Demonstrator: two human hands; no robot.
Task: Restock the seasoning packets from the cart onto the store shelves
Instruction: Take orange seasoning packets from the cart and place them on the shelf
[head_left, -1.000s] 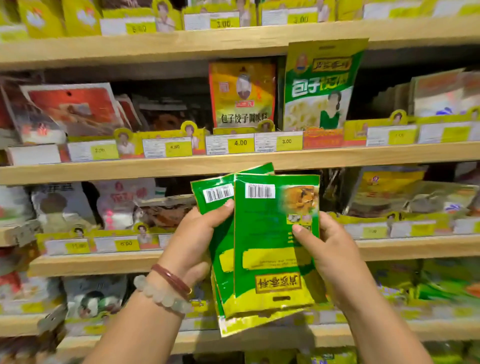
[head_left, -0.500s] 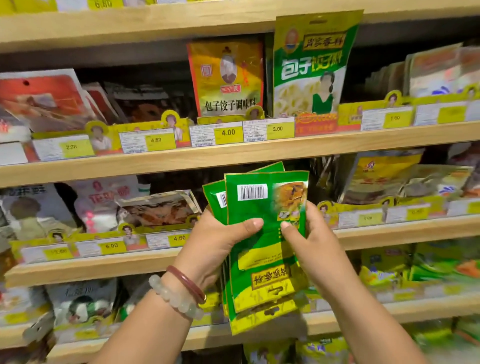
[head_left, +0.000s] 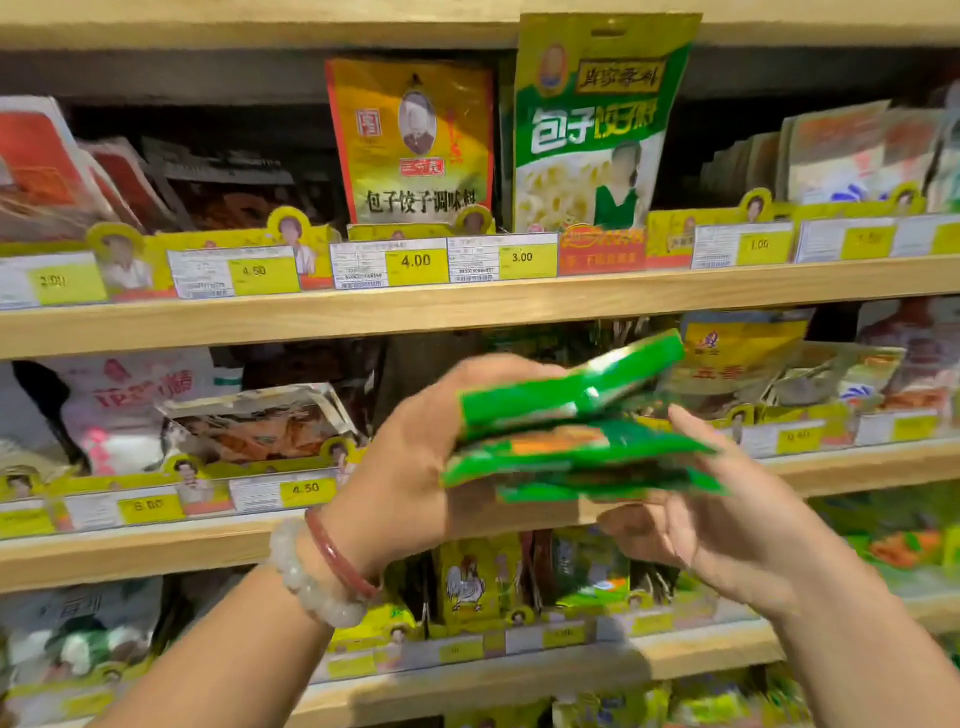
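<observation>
A stack of several green seasoning packets (head_left: 571, 441) lies almost flat and edge-on to me, blurred by motion, in front of the middle shelf (head_left: 156, 545). My left hand (head_left: 415, 467), with two bracelets on its wrist, grips the stack's left end. Just below and right of the stack is my right hand (head_left: 701, 525), palm up with fingers spread, its fingertips touching the stack's right edge. A tall green packet of the same brand (head_left: 592, 124) stands on the shelf above (head_left: 467, 306), next to a yellow packet (head_left: 410, 140).
Wooden shelves run across the whole view, packed with seasoning bags behind yellow price-tag strips (head_left: 415, 260). Red and white bags (head_left: 130, 405) fill the left side, yellow and green ones (head_left: 737, 353) the right. The cart is not in view.
The packets were upright with their backs facing me, held in both hands; now they are tipped flat and have shifted right. My right hand has slipped under them with its fingers apart.
</observation>
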